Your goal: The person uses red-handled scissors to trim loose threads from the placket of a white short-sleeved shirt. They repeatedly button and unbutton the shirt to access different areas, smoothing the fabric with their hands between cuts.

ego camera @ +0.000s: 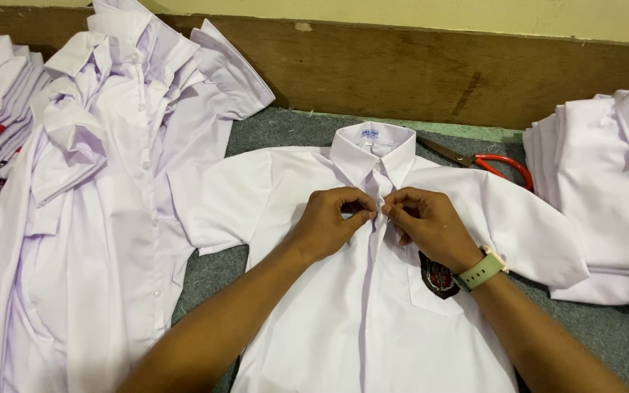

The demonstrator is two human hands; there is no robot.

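A white short-sleeved shirt (373, 306) lies flat, front up, on a grey counter (285, 131). The left hand (329, 222) and right hand (424, 222) meet just below the collar, each pinching the shirt's front placket between fingertips — the button itself is hidden behind them. Under the right wrist, a pale green watch (480, 271) half covers a dark pocket badge (437, 276). Beyond the right hand, orange-handled scissors (493, 166) lie partly tucked behind the sleeve. Left of the left hand sits a heap of unfolded white shirts (103, 189); right of the right hand, a folded stack (606, 196) — both cut off by the frame.
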